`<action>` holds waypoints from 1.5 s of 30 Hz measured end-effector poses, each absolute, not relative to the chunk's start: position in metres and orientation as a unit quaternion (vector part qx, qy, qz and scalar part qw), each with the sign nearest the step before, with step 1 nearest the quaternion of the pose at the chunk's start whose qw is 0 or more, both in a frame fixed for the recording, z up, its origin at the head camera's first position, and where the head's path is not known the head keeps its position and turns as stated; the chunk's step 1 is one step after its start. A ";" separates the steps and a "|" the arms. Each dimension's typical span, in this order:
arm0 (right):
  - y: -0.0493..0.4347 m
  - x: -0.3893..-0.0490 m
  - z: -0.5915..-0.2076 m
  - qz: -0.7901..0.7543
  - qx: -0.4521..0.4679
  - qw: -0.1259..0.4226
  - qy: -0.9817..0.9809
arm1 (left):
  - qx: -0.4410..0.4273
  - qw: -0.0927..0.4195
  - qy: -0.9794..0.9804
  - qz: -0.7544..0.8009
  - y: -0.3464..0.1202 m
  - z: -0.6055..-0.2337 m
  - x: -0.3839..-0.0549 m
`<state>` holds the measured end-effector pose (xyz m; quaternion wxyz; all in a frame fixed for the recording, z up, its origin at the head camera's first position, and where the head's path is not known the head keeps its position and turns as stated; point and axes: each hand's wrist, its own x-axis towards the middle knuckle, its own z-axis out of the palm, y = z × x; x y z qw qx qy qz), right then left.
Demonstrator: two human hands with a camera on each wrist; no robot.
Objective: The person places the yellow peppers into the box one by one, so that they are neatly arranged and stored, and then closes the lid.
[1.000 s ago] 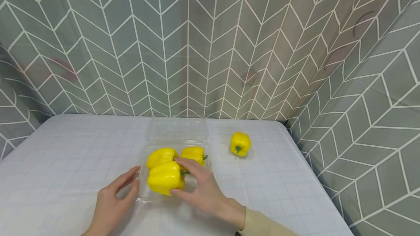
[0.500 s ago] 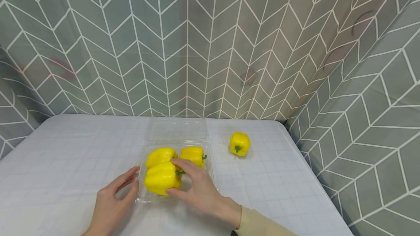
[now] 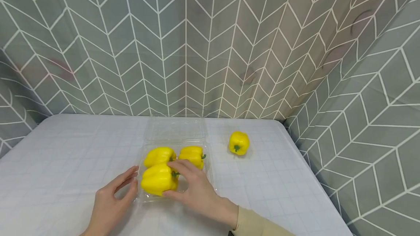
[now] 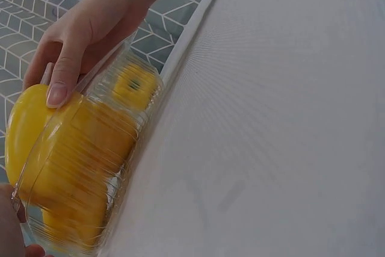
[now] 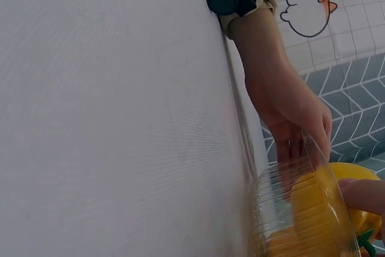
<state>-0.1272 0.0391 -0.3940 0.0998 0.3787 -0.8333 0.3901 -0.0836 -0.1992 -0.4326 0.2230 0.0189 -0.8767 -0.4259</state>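
A yellow bell pepper (image 3: 155, 180) lies in the front left of a clear plastic clamshell box (image 3: 147, 199), its green stem pointing right. My right hand (image 3: 200, 190) grips this pepper from the right, thumb on the near side and fingers on the far side. Behind it in the box are two more yellow peppers, one at back left (image 3: 159, 156) and one at back right (image 3: 191, 156). My left hand (image 3: 113, 201) rests its fingertips against the box's left side. In the right wrist view, the left fingers (image 5: 286, 167) show through the ribbed plastic wall.
Right of the box, a fourth yellow bell pepper (image 3: 238, 143) stands on the white cloth-covered table (image 3: 279, 185). The box's hinged lid (image 3: 177, 128) lies open toward the back. A grey patterned curtain (image 3: 197, 46) hangs behind the table.
My right hand has shifted slightly left with the front pepper, bringing it nearer the box's left wall. The left hand has stayed at the box's side.
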 end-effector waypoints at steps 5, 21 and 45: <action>0.040 -0.128 -0.396 0.371 0.384 0.099 -0.840 | 0.027 0.212 -0.884 -0.416 -0.198 -0.434 -0.083; 0.041 -0.130 -0.400 0.333 0.408 0.108 -0.843 | 0.002 0.232 -0.871 -0.433 -0.199 -0.435 -0.084; 0.044 -0.136 -0.394 0.417 0.356 -0.032 -0.836 | -0.002 0.236 -0.871 -0.432 -0.199 -0.432 -0.083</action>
